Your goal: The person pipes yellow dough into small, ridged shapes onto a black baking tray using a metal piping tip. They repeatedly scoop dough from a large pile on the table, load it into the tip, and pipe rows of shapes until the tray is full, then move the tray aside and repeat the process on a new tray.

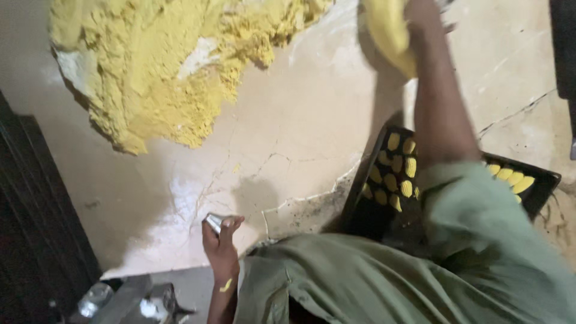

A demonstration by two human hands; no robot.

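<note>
Both hands are busy: the left hand (221, 240), low in the frame just left of centre, is closed around a small shiny metal mould (213, 222), with a smear of yellow dough on the wrist below it. Across the lower right spreads the person's green garment (384, 282). Just beyond it, at right of centre, a black tray (543, 180) lies on the pale, cracked surface (288, 138), carrying rows of small ridged yellow dough pieces (396, 171); the right forearm crosses over the tray. Further up, at the top edge right of centre, the right hand (414, 24) grips a lump of yellow dough (387, 30), blurred, so the fingers' exact hold cannot be made out. Farthest off, in the upper left of the frame, a large crumbly mound of yellow dough (162, 60) sits on the surface, well apart from the tray
</note>
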